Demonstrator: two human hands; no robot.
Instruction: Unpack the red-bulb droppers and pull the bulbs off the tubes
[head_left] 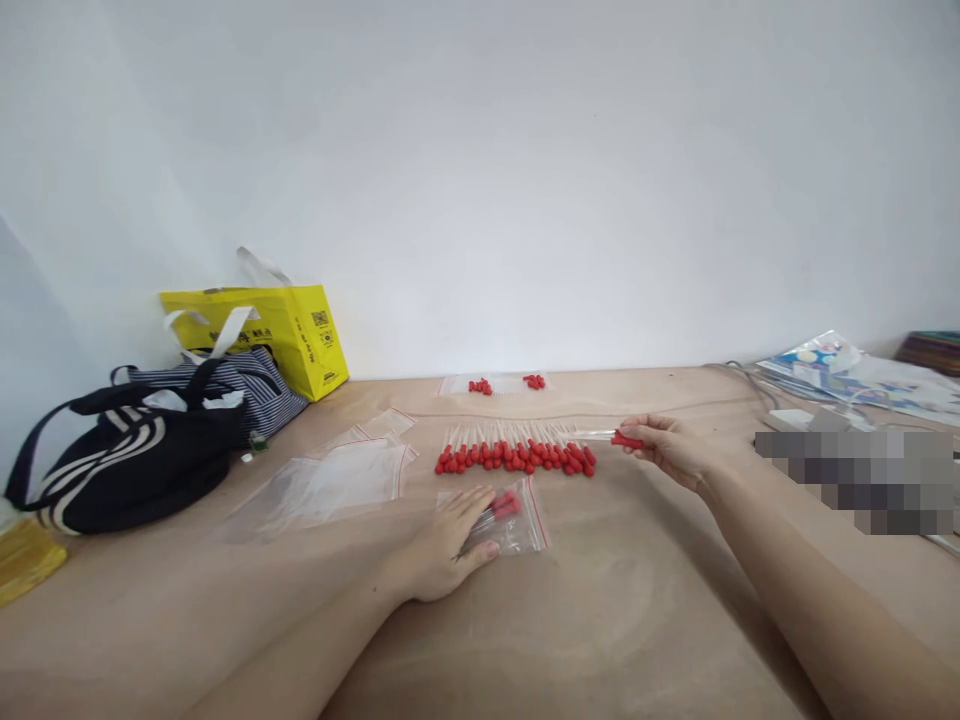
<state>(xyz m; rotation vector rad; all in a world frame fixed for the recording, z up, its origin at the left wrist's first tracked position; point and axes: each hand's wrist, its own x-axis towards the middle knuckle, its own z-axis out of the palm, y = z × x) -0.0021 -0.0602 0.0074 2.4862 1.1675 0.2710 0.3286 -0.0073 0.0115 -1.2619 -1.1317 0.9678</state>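
My left hand (pixel 457 540) lies flat over a clear zip bag (pixel 525 540), fingers stretched out and thumb apart. Inside that bag are a few droppers with red rubber bulbs (pixel 507 503), partly covered by my fingers. My right hand (pixel 664 450) pinches one or more glass droppers (pixel 616 437) at the red bulb end, their clear tubes pointing left; how many I cannot tell. Just left of it, a row of droppers (pixel 517 455) lies on the table, bulbs toward me and tubes toward the wall.
Flat zip bags (pixel 360 470) overlap on the left. Two bagged groups of droppers (pixel 480 387) lie by the wall. A black bag (pixel 142 460), a striped bag (pixel 259 395) and a yellow bag (pixel 322 340) stand far left. Cables, a power strip (pixel 795 420) and printed sheets (pixel 862 375) occupy the right.
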